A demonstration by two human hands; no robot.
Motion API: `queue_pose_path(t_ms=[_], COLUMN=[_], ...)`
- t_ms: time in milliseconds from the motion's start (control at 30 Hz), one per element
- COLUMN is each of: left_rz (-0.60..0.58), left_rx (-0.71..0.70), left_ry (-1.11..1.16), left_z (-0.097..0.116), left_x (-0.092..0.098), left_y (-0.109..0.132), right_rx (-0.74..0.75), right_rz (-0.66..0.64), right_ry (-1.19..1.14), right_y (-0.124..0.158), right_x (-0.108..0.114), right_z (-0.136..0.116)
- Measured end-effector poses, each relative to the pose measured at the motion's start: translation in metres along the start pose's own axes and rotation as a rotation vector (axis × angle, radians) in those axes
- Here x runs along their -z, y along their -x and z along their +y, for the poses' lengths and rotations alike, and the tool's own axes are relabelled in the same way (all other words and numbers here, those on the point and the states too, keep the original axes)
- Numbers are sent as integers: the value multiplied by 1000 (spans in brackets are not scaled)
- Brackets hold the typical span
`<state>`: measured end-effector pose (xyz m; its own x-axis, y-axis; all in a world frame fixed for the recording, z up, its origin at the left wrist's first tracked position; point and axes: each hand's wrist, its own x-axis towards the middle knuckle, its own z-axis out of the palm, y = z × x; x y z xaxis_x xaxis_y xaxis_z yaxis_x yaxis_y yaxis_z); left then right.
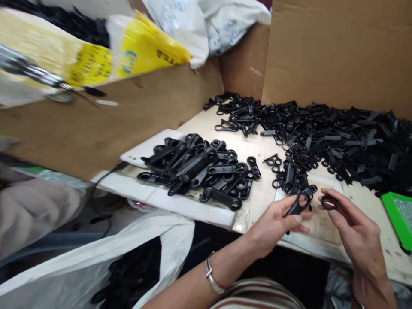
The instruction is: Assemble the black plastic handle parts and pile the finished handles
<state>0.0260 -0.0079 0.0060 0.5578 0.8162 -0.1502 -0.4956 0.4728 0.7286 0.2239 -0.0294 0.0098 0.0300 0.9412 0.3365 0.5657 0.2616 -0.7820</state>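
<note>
My left hand [281, 221] is closed on a black plastic lever [298, 205] with a round ring at its upper end. Just to the right, my right hand [355, 223] pinches a small black plastic ring [330, 202] between thumb and fingers. The two parts are held close together but apart, above the front edge of the table. Right behind my hands lies a small cluster of black rings and levers [289, 176]. A pile of black levers with ringed ends [196, 163] lies to the left of my left hand.
A large heap of black parts [347, 133] spreads along the cardboard wall [334, 51]. At the right edge sits a green-framed tray [397, 219]. A white bag [174, 244] with black parts hangs below the table. A screwdriver-like tool [41, 73] and yellow bags [144, 47] are upper left.
</note>
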Motion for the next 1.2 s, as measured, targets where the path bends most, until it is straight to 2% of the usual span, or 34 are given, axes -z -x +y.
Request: queue_pose_path(t_ms=[100,167,333,433,567,800,1100,1200], left_rz=[36,39,42,28,11,65,61,51], left_rx=[-31,-44,-134,-188,-225,-259,-328,-348], left_ry=[17,-18,-117,-221,-434,-783,-904,-937], left_z=[-2,-3,-5,-7,-10,-4,-2,-3], left_x=[-2,-4,-6,-4,-1,-4,-5,-5], left_y=[-2,-3,-6,-5,-3,4,8,8], right_rx=[-52,-19,308,410,406,442,520,456], right_rz=[58,81,99,102,76,49,77,54], right_ry=[-29,18,274,354,442,514,483,406], right_y=[6,7,0,-2,0,-1,-5,-5], right_x=[-7,-16,-33,-35,-35,-34,-37,-35], right_z=[-3,-7,-17,-19,-19,-29,-28,-27])
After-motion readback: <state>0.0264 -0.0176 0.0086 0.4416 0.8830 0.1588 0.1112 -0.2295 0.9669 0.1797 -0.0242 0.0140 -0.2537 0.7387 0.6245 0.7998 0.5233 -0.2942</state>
